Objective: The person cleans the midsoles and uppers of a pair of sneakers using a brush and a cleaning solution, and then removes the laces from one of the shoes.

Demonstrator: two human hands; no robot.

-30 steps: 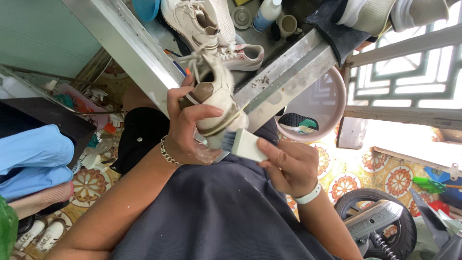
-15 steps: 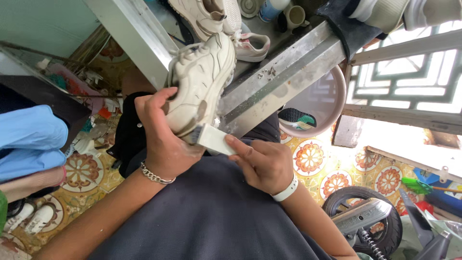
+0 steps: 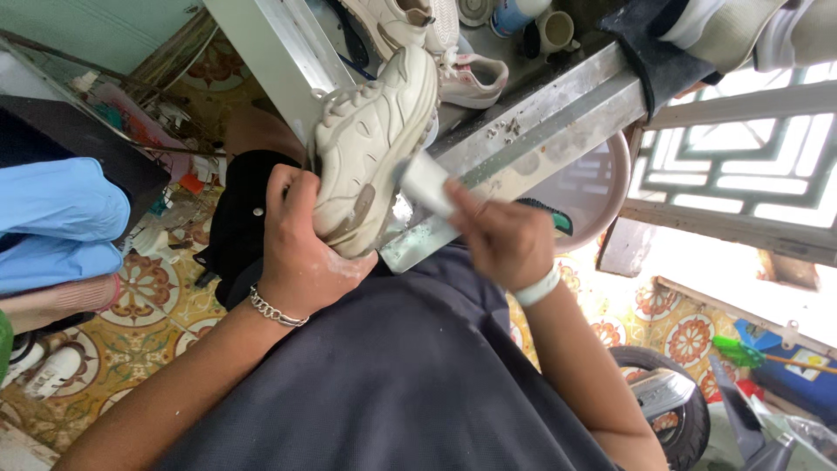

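My left hand grips a chunky cream sneaker by its heel end, holding it up in front of the metal table edge. A chain bracelet circles that wrist. My right hand, with a white wristband, holds a white-handled brush pressed against the sneaker's side near the sole. Both hands hover over my lap, which is covered by a dark apron.
On the metal table lie other white sneakers, a mug and a bottle. A pink basin holding a dark shoe sits below it. Patterned floor tiles, a scooter wheel and blue cloth surround me.
The sneaker has been turned so its side faces up, then raised slightly. My right hand moved the brush from the heel end up along the shoe's side.
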